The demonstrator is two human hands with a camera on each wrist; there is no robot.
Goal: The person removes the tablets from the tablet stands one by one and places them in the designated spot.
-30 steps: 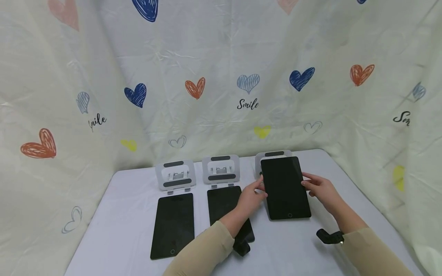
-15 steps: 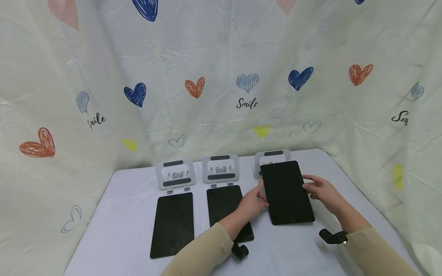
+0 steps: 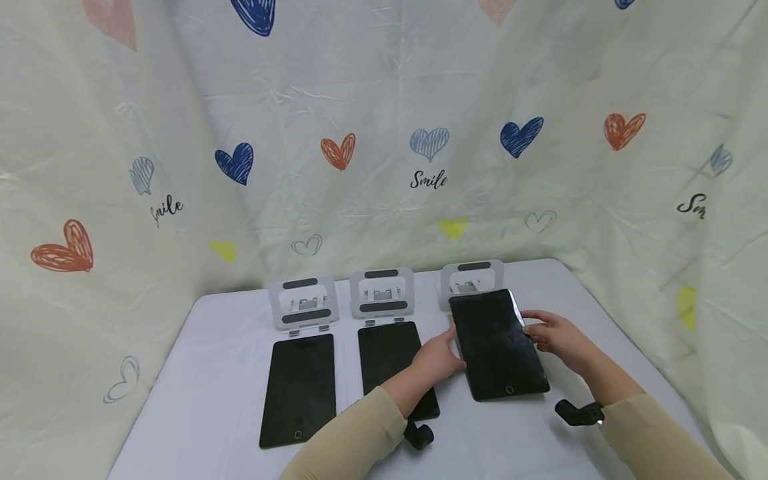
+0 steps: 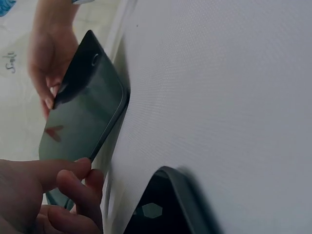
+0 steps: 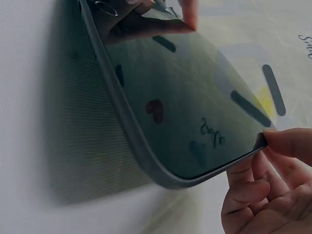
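Note:
Between my two hands a black tablet (image 3: 498,347) tilts over the right side of the table, its home-button end toward me and close to the cloth. My left hand (image 3: 437,357) pinches its left edge; the thumb (image 4: 80,168) shows there in the left wrist view. At the opposite edge my right hand (image 3: 558,337) grips with the thumb (image 5: 285,141) on top and the fingers underneath, as the right wrist view shows. Behind the tablet stands a grey-white tablet stand (image 3: 447,283), its lower part covered by the tablet.
Two more stands, a left one (image 3: 309,315) and a middle one (image 3: 384,307), line the table's back. In front of them lie a left tablet (image 3: 300,390) and a middle tablet (image 3: 387,357), the latter partly under my left forearm. A heart-print curtain (image 3: 384,227) hangs behind.
Both hands have brought the tablet down and toward me, away from the right stand, and more of that stand shows. The tablet leans flatter, with a glare along its right edge.

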